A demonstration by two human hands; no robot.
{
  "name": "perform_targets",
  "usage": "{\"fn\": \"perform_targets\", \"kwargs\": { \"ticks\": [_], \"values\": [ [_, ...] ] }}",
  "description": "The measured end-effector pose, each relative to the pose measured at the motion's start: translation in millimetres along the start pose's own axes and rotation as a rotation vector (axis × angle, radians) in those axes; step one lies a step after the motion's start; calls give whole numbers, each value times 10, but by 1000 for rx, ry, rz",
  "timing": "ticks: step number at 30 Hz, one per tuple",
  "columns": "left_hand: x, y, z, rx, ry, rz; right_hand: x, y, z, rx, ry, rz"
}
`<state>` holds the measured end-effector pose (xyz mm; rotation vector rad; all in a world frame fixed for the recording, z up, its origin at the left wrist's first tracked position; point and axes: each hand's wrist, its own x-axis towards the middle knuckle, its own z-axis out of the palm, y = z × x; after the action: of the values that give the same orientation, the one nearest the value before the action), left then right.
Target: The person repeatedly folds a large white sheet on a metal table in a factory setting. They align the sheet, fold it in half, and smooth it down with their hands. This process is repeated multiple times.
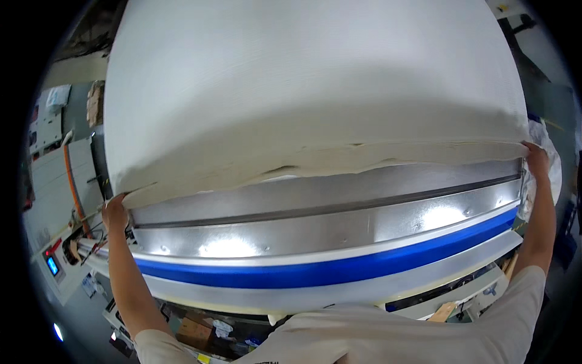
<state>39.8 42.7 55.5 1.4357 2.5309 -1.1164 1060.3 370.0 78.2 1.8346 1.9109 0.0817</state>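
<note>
A wide white sheet of fabric (315, 73) spreads away from me, its near edge (242, 176) wavy and looking layered or folded over. At the left end of that edge, my left hand (115, 212) is closed on the fabric's corner. Far off to the right, my right hand (536, 159) pinches the opposite corner. Both arms are stretched wide, and the fabric's edge runs between the hands over a metal surface. The fingertips are partly hidden by the fabric.
In front of me lies a shiny metal bed (303, 233) with a dark slot, then a blue strip (315, 274) and a pale rail (339, 291). A control box with a lit screen (53, 265) stands at left. A cardboard box (194, 332) sits below. White plastic sheeting (550, 151) hangs at right.
</note>
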Motion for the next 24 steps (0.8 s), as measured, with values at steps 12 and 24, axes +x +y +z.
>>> {"fn": "perform_targets", "kwargs": {
  "ticks": [12,24],
  "values": [
    [-1179,-897,55,163,-217,126,-1044,1310,252,-27,-191,-275],
    [-1878,-297,937,399,-805,332,-2082,493,935,-420,-617,-290]
  ]
}}
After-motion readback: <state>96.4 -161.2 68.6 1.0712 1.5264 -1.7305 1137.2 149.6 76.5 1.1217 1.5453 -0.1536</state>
